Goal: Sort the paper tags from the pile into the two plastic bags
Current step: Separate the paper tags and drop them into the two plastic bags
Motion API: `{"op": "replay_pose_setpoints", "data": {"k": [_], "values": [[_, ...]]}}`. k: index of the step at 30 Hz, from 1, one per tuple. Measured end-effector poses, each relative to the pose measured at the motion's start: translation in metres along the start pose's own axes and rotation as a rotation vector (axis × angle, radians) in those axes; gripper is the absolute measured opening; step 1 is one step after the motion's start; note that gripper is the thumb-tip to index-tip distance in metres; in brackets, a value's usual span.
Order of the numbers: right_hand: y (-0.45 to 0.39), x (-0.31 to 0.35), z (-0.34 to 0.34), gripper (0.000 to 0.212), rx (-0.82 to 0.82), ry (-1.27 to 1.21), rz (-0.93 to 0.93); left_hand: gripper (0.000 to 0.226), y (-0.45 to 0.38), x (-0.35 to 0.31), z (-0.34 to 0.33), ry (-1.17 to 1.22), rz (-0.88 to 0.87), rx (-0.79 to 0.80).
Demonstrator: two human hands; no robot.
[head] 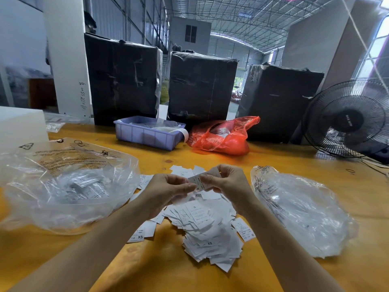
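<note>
Left bag point(69, 186) is lying open-mouthed on the worktop point(284, 165), tags already showing inside. Your left hand point(168, 191) is curling its fingers point(187, 187) toward a single tag point(199, 182), though whether they are touching it is unclear. Your right hand point(226, 182) is pinching that tag's other end, its long axis running hand to hand above the pile point(202, 224). Right bag point(301, 209) is sitting just beside the right wrist, likely the nearer drop for that hand.
</note>
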State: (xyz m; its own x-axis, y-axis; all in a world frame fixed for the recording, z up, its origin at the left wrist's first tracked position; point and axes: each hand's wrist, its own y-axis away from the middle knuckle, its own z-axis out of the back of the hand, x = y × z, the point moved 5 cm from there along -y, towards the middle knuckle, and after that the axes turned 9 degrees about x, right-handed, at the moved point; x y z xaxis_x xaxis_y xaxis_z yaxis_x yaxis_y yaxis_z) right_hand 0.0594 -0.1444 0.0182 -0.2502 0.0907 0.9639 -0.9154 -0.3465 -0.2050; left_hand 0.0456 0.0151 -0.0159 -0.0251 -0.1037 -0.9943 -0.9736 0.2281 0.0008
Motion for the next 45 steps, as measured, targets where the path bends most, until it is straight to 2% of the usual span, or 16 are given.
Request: {"op": "replay_pose_setpoints", "data": {"k": [8, 12, 18, 22, 26, 29, 34, 38, 42, 45], "values": [[0.001, -0.005, 0.002, 0.014, 0.021, 0.029, -0.131, 0.02, 0.0, -0.001, -0.002, 0.002, -0.018, 0.006], [0.002, -0.005, 0.003, 0.016, 0.083, 0.069, -0.176, 0.02, -0.001, -0.001, -0.001, 0.008, -0.033, -0.03], [0.003, -0.008, -0.001, 0.015, 0.149, 0.009, -0.177, 0.021, -0.001, 0.001, -0.002, -0.053, -0.041, -0.012], [0.002, -0.011, -0.009, 0.017, 0.132, 0.082, -0.126, 0.024, 0.0, 0.003, -0.007, -0.096, -0.068, -0.004], [-0.001, -0.012, -0.012, 0.021, 0.049, 0.252, -0.105, 0.017, -0.002, 0.005, 0.0, 0.008, -0.091, -0.125], [-0.001, -0.011, -0.01, 0.029, -0.016, 0.256, -0.025, 0.008, -0.001, 0.009, 0.002, 0.135, -0.08, -0.189], [-0.001, -0.011, -0.015, 0.016, -0.021, 0.258, 0.049, 0.014, -0.001, 0.012, 0.003, 0.168, -0.052, -0.284], [0.001, -0.01, -0.025, 0.016, 0.005, 0.283, 0.081, 0.014, 0.0, 0.014, 0.004, 0.2, -0.027, -0.322], [0.001, -0.012, -0.028, 0.023, -0.01, 0.251, 0.043, 0.015, 0.001, 0.013, 0.003, 0.302, -0.043, -0.331], [0.002, -0.017, -0.029, 0.016, 0.013, 0.103, -0.046, 0.021, 0.001, 0.013, 0.003, 0.339, -0.051, -0.328]]}}
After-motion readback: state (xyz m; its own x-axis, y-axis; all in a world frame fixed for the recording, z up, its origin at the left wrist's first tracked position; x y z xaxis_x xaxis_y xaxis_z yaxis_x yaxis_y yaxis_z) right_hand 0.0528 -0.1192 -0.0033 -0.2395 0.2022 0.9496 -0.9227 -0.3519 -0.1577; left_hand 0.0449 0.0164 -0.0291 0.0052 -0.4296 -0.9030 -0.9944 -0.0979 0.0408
